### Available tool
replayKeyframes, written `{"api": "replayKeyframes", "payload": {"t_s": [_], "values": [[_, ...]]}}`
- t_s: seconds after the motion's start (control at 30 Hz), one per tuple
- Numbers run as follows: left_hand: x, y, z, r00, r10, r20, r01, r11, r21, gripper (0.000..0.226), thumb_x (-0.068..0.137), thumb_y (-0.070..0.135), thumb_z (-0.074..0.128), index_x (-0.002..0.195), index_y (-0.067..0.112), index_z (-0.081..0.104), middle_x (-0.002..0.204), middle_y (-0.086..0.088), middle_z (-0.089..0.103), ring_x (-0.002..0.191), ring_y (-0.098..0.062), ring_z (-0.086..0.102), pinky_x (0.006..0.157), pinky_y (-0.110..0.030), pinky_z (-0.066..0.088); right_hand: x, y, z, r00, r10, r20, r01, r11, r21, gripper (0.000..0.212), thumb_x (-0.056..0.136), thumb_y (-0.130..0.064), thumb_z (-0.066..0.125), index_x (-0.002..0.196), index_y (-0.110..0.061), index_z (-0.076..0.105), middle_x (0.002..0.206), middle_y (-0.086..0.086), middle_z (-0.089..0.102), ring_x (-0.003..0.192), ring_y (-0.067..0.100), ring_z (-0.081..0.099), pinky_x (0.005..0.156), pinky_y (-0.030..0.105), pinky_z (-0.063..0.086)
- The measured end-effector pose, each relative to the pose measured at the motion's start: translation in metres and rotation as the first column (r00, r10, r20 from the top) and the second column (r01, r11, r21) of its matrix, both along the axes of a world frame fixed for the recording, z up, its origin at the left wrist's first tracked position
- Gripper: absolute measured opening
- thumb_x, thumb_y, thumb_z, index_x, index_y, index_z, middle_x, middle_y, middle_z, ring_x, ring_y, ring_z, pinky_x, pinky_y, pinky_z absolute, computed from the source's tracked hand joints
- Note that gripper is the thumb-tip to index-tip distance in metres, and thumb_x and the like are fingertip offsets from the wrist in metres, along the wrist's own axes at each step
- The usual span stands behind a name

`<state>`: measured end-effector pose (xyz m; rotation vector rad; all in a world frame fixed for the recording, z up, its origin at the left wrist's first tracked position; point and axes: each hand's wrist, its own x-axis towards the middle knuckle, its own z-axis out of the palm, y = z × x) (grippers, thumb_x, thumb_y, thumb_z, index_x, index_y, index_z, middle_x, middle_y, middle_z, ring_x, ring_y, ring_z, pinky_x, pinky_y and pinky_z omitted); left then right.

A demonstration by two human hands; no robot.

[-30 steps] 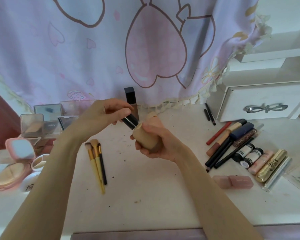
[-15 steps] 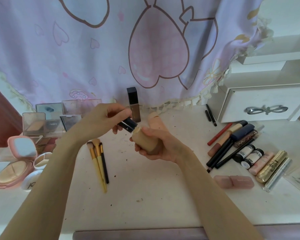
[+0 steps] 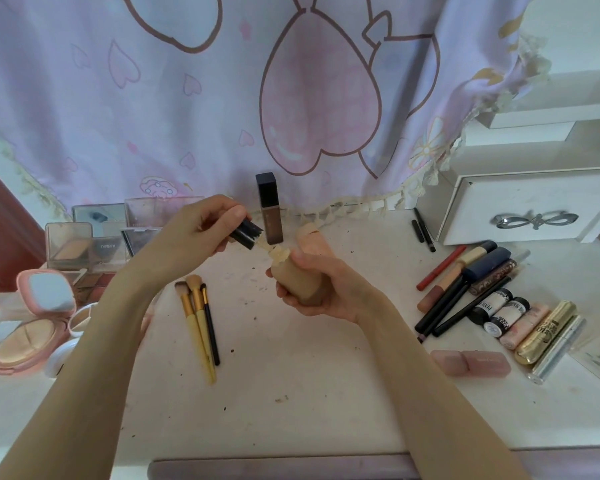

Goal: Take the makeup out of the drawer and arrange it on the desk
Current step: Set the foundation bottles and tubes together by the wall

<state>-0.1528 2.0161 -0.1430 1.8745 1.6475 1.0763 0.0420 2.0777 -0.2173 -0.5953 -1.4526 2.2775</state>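
Change: a second ago the black cap (image 3: 246,233) sat on the beige bottle (image 3: 300,284); now it is lifted clear up and to the left, with a pale applicator tip between cap and bottle neck.
Meaning: this looks like a check of the product, not a placing step; the bottle has yet to be set down on the desk.
Left hand (image 3: 194,233): fingers pinch the cap.
Right hand (image 3: 323,289): fingers wrapped round the bottle, held above the middle of the desk (image 3: 291,393).
Desk: three brushes (image 3: 198,320) lie near the left forearm; compacts and palettes far left; pencils, tubes and lipsticks in a row at right; a dark square bottle (image 3: 269,209) stands at the far edge.
Room: a pink heart-print curtain (image 3: 222,98) hangs behind; a white drawer unit (image 3: 520,209) stands far right, its drawer closed.
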Motion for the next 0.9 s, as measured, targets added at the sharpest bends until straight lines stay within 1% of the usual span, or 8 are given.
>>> {"api": "replayKeyframes", "payload": {"t_s": [0.1,0.3,0.43,0.57,0.7,0.77,0.83,0.9], "values": [[-0.001,-0.001,-0.001,1.000,0.011,0.002,-0.011,1.000,-0.006,0.030,0.082,0.048,0.043,0.092,0.026,0.061,0.063,-0.003,0.054,0.051,-0.003,0.044,0.048,-0.012,0.037,-0.001,0.000,0.000,1.000,-0.002,0.012,0.002,1.000,0.019,0.044,0.081,-0.040,0.056,0.107,-0.004,0.057,0.076,0.006,0.065,0.061,0.013,0.057,0.046,0.018,0.041],[-0.004,0.000,-0.003,0.996,0.071,0.056,-0.072,0.997,0.026,0.009,0.090,0.029,0.052,0.095,0.030,0.059,0.065,0.012,0.059,0.054,0.002,0.052,0.049,-0.008,0.041,-0.001,-0.001,0.000,0.999,0.011,0.033,-0.012,0.999,0.032,0.039,0.081,-0.040,0.055,0.103,-0.008,0.060,0.076,0.003,0.066,0.061,0.012,0.058,0.050,0.020,0.038],[-0.005,-0.001,-0.001,0.989,0.121,0.091,-0.128,0.989,0.080,0.012,0.089,0.028,0.056,0.099,0.028,0.062,0.073,0.014,0.064,0.059,0.002,0.054,0.055,-0.009,0.044,-0.002,-0.001,-0.001,1.000,0.010,0.022,-0.011,0.999,0.039,0.038,0.082,-0.039,0.056,0.103,-0.007,0.060,0.076,0.005,0.066,0.061,0.013,0.057,0.045,0.019,0.039],[-0.001,-0.003,0.001,0.991,0.116,0.063,-0.120,0.990,0.069,0.017,0.087,0.030,0.057,0.103,0.028,0.062,0.080,0.010,0.065,0.067,-0.003,0.058,0.064,-0.017,0.048,-0.004,-0.001,-0.003,1.000,0.007,-0.009,-0.006,0.998,0.059,0.037,0.084,-0.035,0.055,0.105,-0.005,0.059,0.080,0.007,0.065,0.064,0.015,0.056,0.045,0.020,0.040],[0.004,-0.003,0.002,0.995,0.091,0.047,-0.094,0.993,0.067,0.019,0.086,0.028,0.059,0.105,0.027,0.063,0.088,0.006,0.066,0.071,-0.001,0.058,0.069,-0.014,0.046,-0.007,-0.001,-0.005,1.000,0.007,-0.030,-0.006,0.999,0.052,0.036,0.085,-0.031,0.055,0.109,-0.004,0.058,0.085,0.007,0.064,0.068,0.015,0.057,0.048,0.022,0.043],[0.007,-0.002,0.002,0.995,0.090,0.035,-0.092,0.993,0.068,0.020,0.085,0.028,0.061,0.105,0.027,0.063,0.093,0.001,0.066,0.078,-0.008,0.059,0.076,-0.020,0.045,-0.008,-0.001,-0.005,0.999,-0.005,-0.043,0.007,0.999,0.044,0.037,0.085,-0.029,0.056,0.112,-0.003,0.056,0.087,0.009,0.063,0.070,0.015,0.057,0.048,0.023,0.043],[0.010,-0.001,0.002,0.996,0.087,0.013,-0.088,0.994,0.060,0.019,0.085,0.029,0.061,0.103,0.031,0.063,0.096,0.001,0.065,0.082,-0.011,0.058,0.075,-0.024,0.045,-0.009,-0.001,-0.005,0.999,-0.015,-0.044,0.017,0.999,0.043,0.039,0.085,-0.027,0.057,0.115,-0.003,0.055,0.089,0.010,0.063,0.071,0.015,0.058,0.049,0.024,0.043],[0.011,-0.001,0.002,0.996,0.083,-0.023,-0.082,0.995,0.060,0.017,0.085,0.030,0.060,0.102,0.034,0.061,0.095,0.004,0.065,0.080,-0.007,0.057,0.067,-0.021,0.044,-0.010,-0.001,-0.005,0.999,-0.017,-0.037,0.018,0.999,0.039,0.039,0.083,-0.026,0.058,0.115,-0.004,0.055,0.089,0.009,0.063,0.073,0.016,0.058,0.051,0.025,0.044]]}}
